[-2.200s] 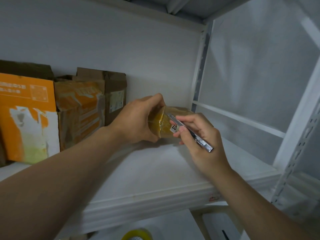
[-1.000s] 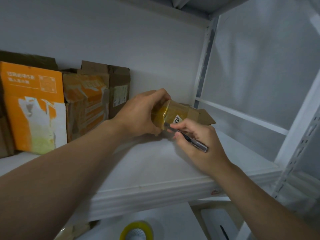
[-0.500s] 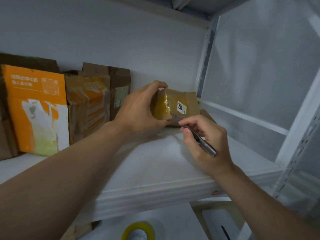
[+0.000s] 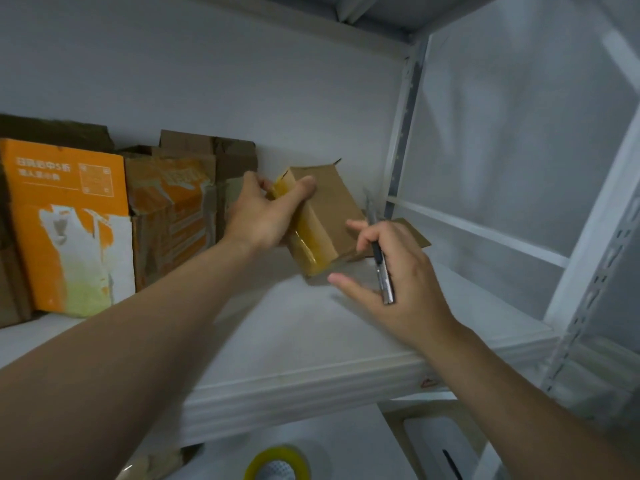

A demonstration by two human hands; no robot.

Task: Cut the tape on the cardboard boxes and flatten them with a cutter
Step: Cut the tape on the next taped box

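Left grip [image 4: 263, 216] is wrapped around the far end of a small cardboard box [image 4: 329, 216], thumb on top and fingers curled behind, lifting it tilted above the white shelf [image 4: 311, 327]. A strip of glossy yellowish tape [image 4: 304, 237] runs along the box's upper edge toward its near corner. One brown flap [image 4: 412, 237] sticks out to the right behind the other hand. Right grip [image 4: 394, 271] pinches a slim metal cutter [image 4: 381, 265] between thumb side and fingers, the tool pointing up and away, its tip just right of the box and not touching it; the index finger stretches left under the box's near corner. At the far left of the shelf, an orange-and-white printed carton [image 4: 65, 230] stands against the wall, with two worn brown boxes [image 4: 180, 209] beside it. Below the shelf edge, a roll of yellow tape [image 4: 277, 462] shows at the bottom.
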